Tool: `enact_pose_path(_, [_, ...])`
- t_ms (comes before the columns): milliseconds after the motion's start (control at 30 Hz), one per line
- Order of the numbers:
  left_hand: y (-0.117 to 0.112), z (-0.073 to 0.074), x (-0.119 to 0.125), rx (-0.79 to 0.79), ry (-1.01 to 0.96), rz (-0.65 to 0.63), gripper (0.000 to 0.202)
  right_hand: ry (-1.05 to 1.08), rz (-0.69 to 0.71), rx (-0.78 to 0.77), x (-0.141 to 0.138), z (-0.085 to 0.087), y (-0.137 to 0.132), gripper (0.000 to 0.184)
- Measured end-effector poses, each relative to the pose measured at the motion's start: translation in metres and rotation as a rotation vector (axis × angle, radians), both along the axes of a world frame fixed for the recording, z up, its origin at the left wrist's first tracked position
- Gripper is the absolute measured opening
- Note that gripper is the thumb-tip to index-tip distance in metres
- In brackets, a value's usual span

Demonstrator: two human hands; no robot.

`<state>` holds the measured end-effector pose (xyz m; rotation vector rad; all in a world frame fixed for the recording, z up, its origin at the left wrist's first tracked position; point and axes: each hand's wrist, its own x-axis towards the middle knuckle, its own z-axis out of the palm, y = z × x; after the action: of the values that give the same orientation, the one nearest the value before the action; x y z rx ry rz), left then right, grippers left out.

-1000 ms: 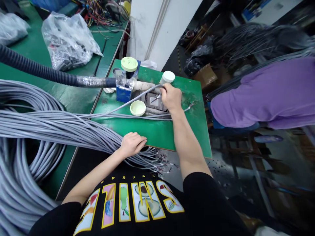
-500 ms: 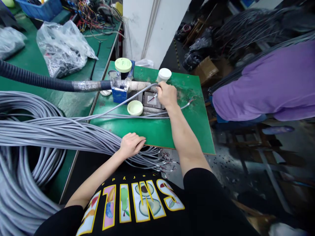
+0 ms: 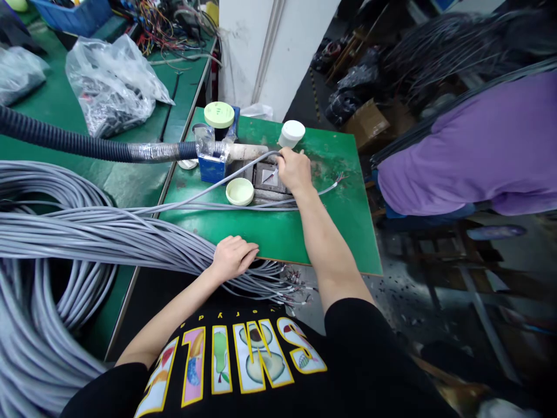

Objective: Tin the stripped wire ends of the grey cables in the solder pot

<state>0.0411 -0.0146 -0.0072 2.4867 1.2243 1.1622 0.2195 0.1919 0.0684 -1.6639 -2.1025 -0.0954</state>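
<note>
My right hand [image 3: 295, 169] is closed in a pinch around the end of a grey cable [image 3: 243, 167], which arches in from the left. The bare wire tips [image 3: 270, 176] of this cable point down at the shiny square of a solder pot [image 3: 266, 184]; whether they touch it I cannot tell. My left hand [image 3: 232, 257] is closed over a bundle of grey cables [image 3: 174, 247] at the near edge of the green board [image 3: 278, 235]. Stripped cable ends [image 3: 291, 287] stick out beyond it. Another stripped cable [image 3: 335, 184] lies on the board to the right of my right wrist.
Around the pot stand a pale round dish [image 3: 239, 191], a white tub [image 3: 291, 134] and a green-lidded jar [image 3: 219, 115]. A black corrugated hose [image 3: 96, 142] leads to a blue box [image 3: 212, 168]. Big cable coils [image 3: 35, 325] fill the left side. A person in purple [image 3: 483, 145] is at right.
The wire tips under my right hand have shifted slightly over the pot. My left hand stays on the bundle, and the view has moved a little.
</note>
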Motion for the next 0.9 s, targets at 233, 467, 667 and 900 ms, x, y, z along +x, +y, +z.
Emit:
enact_pose_path(233, [-0.005, 0.027, -0.008, -0.290, -0.275, -0.200, 0.025, 0.093, 0.131, 0.085, 0.009, 0.029, -0.037, 0.022])
enact_pose_path(467, [-0.015, 0.095, -0.034, -0.813, -0.719, -0.516, 0.036, 0.317, 0.548, 0.258, 0.037, 0.038, -0.156, 0.018])
enact_pose_path(667, [-0.006, 0.093, -0.010, -1.258, -0.591, -0.462, 0.045, 0.431, 0.637, 0.299, 0.039, -0.008, -0.226, 0.036])
enact_pose_path(900, [-0.015, 0.083, 0.022, -1.243, -0.838, -0.356, 0.048, 0.538, 0.654, 0.244, 0.027, -0.030, -0.258, 0.036])
